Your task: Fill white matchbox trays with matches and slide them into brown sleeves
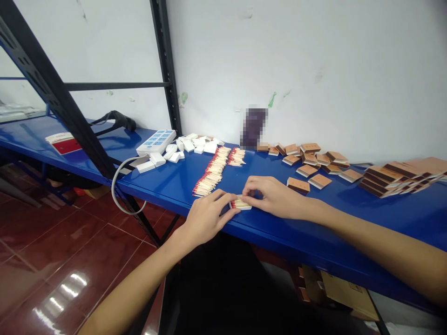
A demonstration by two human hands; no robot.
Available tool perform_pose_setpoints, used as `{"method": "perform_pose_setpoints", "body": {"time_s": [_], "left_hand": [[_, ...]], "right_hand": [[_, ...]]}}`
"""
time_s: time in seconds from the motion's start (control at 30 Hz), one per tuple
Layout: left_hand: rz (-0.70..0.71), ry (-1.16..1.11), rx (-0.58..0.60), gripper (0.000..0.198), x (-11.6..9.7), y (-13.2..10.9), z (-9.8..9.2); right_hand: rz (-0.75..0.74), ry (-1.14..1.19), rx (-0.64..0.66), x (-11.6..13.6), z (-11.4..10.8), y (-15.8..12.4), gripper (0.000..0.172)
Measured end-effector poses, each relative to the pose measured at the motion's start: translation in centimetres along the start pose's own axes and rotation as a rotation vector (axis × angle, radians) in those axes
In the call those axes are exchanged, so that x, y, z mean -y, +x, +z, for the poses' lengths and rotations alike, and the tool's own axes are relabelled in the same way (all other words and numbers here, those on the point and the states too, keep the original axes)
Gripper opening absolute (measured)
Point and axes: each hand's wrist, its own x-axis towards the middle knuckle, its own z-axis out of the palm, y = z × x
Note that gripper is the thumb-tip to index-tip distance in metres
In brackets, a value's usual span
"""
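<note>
A white matchbox tray [241,205] full of red-tipped matches lies at the front edge of the blue table. My left hand [208,210] is closed on the tray's left end, thumb in front and fingers behind. At the right end, the fingers of my right hand [263,193] are pinched together over the match ends; whether they grip a match is hidden. Behind my left hand runs a long row of loose matches [213,171], with a smaller pile of matches [237,157] beside it.
White trays [188,145] are heaped at the back left beside a white power strip [156,142]. Brown matchbox sleeves [310,158] are scattered on the right, near a stack of sleeves [387,177]. A black metal upright [63,102] rises on the left. A grey cable [113,186] hangs over the edge.
</note>
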Motion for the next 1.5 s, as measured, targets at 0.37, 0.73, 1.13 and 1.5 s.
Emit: {"method": "perform_pose_setpoints", "body": {"time_s": [0.37,0.73,1.13,1.5], "left_hand": [[0.027,-0.003,-0.049,0.031,0.3,0.0,0.3],[0.003,-0.017,-0.054,0.030,0.3,0.1,0.5],[-0.030,-0.070,-0.068,0.028,0.2,0.0,0.3],[0.015,-0.042,-0.044,0.028,0.3,0.0,0.2]], "right_hand": [[0.129,-0.108,-0.088,-1.4,-1.8,-1.6,0.022],[0.288,-0.275,-0.141,-7.0,-2.5,-7.6,0.035],[0.194,-0.024,0.068,1.0,-0.9,-4.4,0.039],[0.158,0.088,0.038,-0.3,-0.9,-3.7,0.032]]}}
